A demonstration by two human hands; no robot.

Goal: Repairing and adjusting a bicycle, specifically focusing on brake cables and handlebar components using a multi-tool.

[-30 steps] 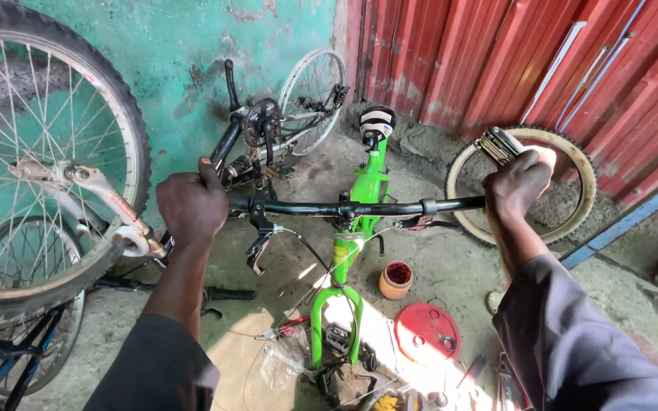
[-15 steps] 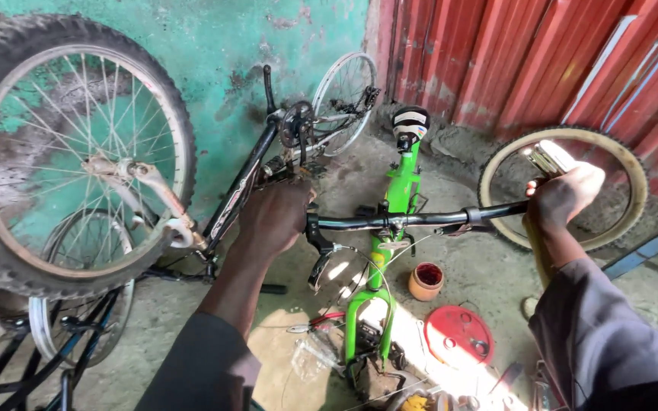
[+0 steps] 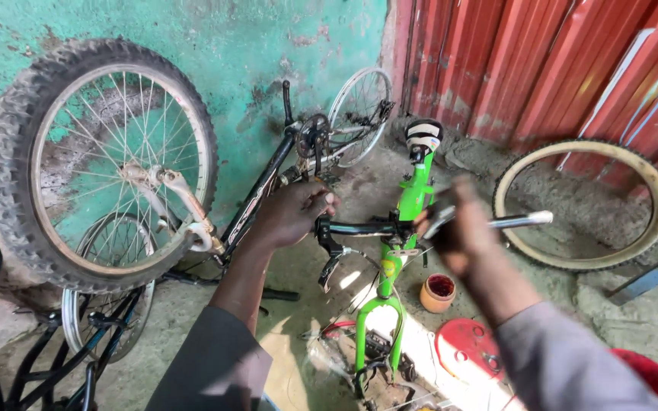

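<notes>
On the handlebar (image 3: 367, 227), left hand (image 3: 292, 213) closed, right hand (image 3: 455, 228) beside it.

A rough, dusty concrete floor (image 3: 321, 274) carries everything. On it stand a green bicycle frame (image 3: 413, 198), fork down, and a black bicycle (image 3: 268, 183) turned upside down by the wall. A small clay-coloured pot (image 3: 437, 293) sits just beside the fork, near a flat red disc (image 3: 462, 348). A cream-walled tyre (image 3: 584, 205) rests against the red sheeting.
</notes>
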